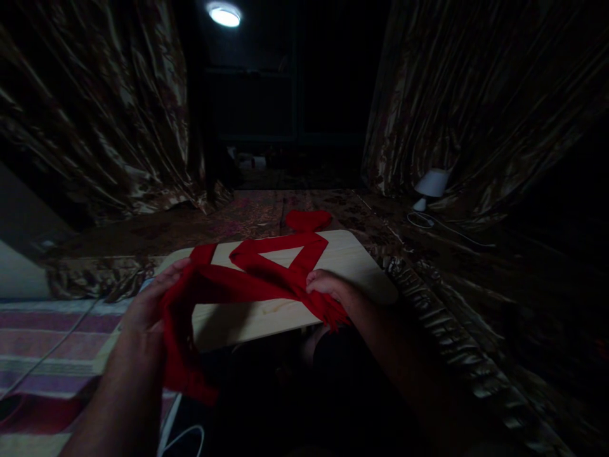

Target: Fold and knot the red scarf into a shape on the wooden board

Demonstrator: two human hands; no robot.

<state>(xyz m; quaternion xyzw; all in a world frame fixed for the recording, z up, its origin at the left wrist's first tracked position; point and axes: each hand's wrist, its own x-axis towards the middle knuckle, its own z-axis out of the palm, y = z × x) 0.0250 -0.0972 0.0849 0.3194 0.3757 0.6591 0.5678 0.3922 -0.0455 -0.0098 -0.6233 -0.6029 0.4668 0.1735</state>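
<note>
A long red scarf [238, 285] with a fringed end lies in loops and bends over a light wooden board [361, 266]. My right hand [326, 284] is closed on the scarf near its fringe, by the board's front edge. At the board's left side, my left hand [155, 298] grips another stretch of the scarf between thumb and fingers, part of it hidden by the cloth. From there the scarf hangs down past the front edge. Between my hands one band of it runs across, slightly slack.
Behind the board lies a folded red cloth item [308, 220]. A small white lamp [432, 184] with a cord stands at the right on the patterned cover. Heavy curtains [137, 114] hang on both sides. A striped cloth [47, 343] lies at the left, crossed by a white cable. The room is dim.
</note>
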